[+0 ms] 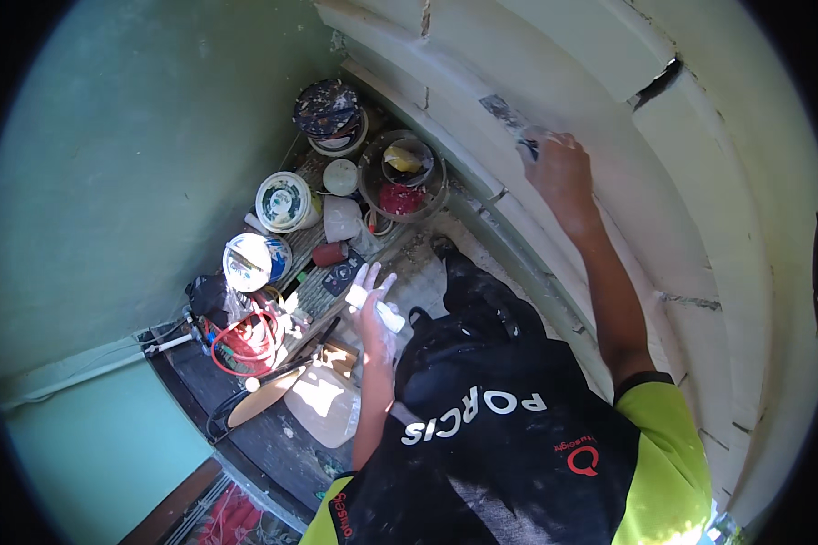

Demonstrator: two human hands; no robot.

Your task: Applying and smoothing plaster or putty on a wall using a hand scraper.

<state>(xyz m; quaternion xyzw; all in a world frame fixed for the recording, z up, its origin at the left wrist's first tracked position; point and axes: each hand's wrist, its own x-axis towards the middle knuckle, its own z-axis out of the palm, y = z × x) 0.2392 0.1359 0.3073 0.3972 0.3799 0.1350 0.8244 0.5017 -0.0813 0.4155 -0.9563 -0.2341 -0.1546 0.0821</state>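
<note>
My right hand [562,168] is raised against the cream panelled wall [609,100] and grips a putty knife [511,118], its grey blade lying flat on the wall beside a joint. My left hand [373,304] hangs lower, in front of my black apron [491,409], smeared with white. Its fingers are spread and a small white tube-like piece [389,315] rests in the palm. A dark gap [656,84] shows in the wall above and to the right of the knife.
On the floor below, by the green wall [118,182], stand several paint tubs [284,202], a clear bucket [402,177] with red and yellow things, a red coiled hose [243,343], a pale plastic jug [325,404] and a wooden board [264,397].
</note>
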